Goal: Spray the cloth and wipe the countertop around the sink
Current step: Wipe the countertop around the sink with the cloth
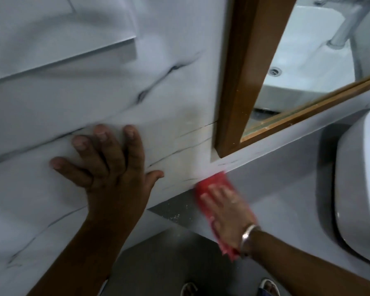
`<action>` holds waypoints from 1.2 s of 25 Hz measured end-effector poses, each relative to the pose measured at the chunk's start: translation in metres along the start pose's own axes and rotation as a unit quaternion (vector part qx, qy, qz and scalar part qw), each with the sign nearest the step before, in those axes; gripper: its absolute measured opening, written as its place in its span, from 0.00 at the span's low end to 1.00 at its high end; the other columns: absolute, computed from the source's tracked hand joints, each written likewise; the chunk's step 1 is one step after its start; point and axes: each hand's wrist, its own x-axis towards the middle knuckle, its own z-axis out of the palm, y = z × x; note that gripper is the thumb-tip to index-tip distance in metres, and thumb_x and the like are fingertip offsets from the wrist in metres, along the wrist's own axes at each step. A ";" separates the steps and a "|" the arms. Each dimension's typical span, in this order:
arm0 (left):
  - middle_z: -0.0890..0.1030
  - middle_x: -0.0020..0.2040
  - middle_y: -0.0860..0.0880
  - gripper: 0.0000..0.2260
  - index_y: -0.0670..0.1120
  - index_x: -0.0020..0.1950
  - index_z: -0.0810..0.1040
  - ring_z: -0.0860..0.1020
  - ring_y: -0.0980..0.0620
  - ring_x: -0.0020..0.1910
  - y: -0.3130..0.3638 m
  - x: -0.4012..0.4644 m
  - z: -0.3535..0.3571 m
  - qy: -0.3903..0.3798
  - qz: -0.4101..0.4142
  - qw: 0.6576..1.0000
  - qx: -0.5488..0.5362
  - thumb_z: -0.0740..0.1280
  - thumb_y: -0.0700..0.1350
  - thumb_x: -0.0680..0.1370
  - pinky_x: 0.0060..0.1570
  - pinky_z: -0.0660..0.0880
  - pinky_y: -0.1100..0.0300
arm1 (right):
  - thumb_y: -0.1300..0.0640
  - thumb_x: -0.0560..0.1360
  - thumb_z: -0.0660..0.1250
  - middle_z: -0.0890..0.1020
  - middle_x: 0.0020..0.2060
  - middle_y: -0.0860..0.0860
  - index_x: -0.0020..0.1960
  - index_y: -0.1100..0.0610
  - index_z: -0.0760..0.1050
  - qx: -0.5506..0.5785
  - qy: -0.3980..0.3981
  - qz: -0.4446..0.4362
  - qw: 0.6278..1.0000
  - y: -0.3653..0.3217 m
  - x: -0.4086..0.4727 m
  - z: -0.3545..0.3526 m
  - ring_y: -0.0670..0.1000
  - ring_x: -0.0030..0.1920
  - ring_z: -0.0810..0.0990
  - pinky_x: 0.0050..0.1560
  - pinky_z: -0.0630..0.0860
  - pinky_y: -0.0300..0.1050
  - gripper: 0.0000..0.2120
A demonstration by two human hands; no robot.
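My right hand [226, 208] lies flat on a red cloth [209, 182] and presses it onto the grey countertop [286, 199], at the corner where the counter meets the marbled wall. The cloth shows blurred beyond my fingertips and under my wrist. A metal bangle sits on that wrist. My left hand [109, 167] is spread open and flat against the white marbled wall tile [51, 116], holding nothing. The white basin [359, 184] of the sink stands on the counter at the right edge, apart from the cloth. No spray bottle is in view.
A mirror with a brown wooden frame [239, 71] hangs above the counter and reflects the basin, drain and tap. A white box-like fixture [58, 33] sticks out of the wall at the upper left. Below the counter edge are the grey floor [158, 268] and my sandalled feet [267, 287].
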 end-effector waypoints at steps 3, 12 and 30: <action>0.20 0.73 0.42 0.52 0.45 0.78 0.31 0.23 0.41 0.73 0.006 0.023 0.002 -0.009 0.018 1.000 -0.007 0.62 0.71 0.75 0.66 0.36 0.26 | 0.48 0.70 0.71 0.62 0.77 0.53 0.76 0.47 0.55 -0.047 -0.114 -0.279 0.952 -0.079 0.040 -0.003 0.60 0.76 0.55 0.77 0.51 0.62 0.39; 0.22 0.74 0.41 0.57 0.47 0.77 0.28 0.45 0.25 0.72 -0.041 0.015 -0.009 0.012 -0.031 0.997 -0.062 0.62 0.75 0.69 0.59 0.48 0.17 | 0.41 0.75 0.62 0.64 0.76 0.52 0.77 0.44 0.54 -0.097 -0.058 -0.294 0.949 0.042 0.047 -0.011 0.56 0.75 0.64 0.74 0.62 0.59 0.34; 0.27 0.75 0.37 0.55 0.49 0.77 0.29 0.45 0.24 0.71 -0.042 0.018 -0.015 -0.036 -0.034 0.995 -0.087 0.62 0.75 0.70 0.53 0.55 0.14 | 0.55 0.72 0.56 0.62 0.75 0.55 0.72 0.48 0.66 0.182 0.028 0.027 0.983 0.047 -0.108 0.028 0.63 0.73 0.65 0.73 0.59 0.56 0.27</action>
